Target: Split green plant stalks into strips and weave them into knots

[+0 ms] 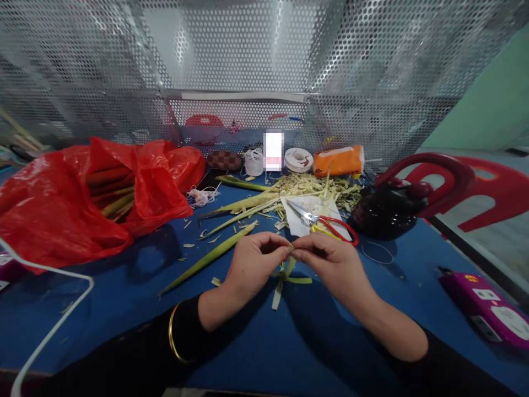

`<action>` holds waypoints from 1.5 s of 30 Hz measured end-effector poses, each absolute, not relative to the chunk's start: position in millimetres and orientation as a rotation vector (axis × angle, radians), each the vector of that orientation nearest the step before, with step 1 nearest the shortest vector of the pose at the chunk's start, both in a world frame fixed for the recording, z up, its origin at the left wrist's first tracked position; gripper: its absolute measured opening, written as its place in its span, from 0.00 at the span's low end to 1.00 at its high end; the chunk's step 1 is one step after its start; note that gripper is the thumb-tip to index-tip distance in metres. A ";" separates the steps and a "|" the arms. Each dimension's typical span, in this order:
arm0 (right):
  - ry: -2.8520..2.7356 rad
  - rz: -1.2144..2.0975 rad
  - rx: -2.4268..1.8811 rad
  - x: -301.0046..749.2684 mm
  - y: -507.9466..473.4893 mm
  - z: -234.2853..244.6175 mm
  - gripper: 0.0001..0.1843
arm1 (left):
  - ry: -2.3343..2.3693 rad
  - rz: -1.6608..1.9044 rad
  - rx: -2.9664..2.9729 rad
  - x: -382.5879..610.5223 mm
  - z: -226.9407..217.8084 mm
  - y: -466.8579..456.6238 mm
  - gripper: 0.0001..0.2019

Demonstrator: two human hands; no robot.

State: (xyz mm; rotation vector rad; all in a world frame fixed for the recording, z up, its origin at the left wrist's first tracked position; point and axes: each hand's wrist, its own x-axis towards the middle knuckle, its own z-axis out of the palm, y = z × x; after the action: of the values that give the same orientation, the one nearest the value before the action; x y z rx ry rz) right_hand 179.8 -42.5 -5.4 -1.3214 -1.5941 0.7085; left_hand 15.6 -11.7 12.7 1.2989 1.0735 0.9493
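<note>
My left hand (254, 267) and my right hand (334, 264) meet fingertip to fingertip above the blue table. Both are pinched closed on a small piece made of green leaf strips (285, 274), whose flat ends hang below my fingers. The part between the fingertips is mostly hidden. Just beyond my right hand, red-handled scissors (333, 223) lie on a white paper (295, 223), with something yellow beside them. A long green leaf stalk (206, 256) points away to the left of my left hand.
A red plastic bag (61, 204) holding stalks stands at left. Shredded leaf strips (326, 190) are heaped at the back, near a white spool (298, 160) and an orange packet (339, 161). A dark pot (386, 212) and purple box (487, 309) sit at right. A white cable (58, 325) crosses the left.
</note>
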 end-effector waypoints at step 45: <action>-1.681 0.973 -1.260 201.5 -36.6 19.8 0.09 | 0.937 0.581 1.059 -1.6 23.1 -3.0 0.13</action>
State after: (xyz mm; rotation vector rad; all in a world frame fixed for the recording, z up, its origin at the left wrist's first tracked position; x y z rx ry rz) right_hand 201.5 -36.6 19.8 -1.2603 -1.6810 0.9733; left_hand -1.6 -3.0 23.1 1.0592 0.9369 0.5806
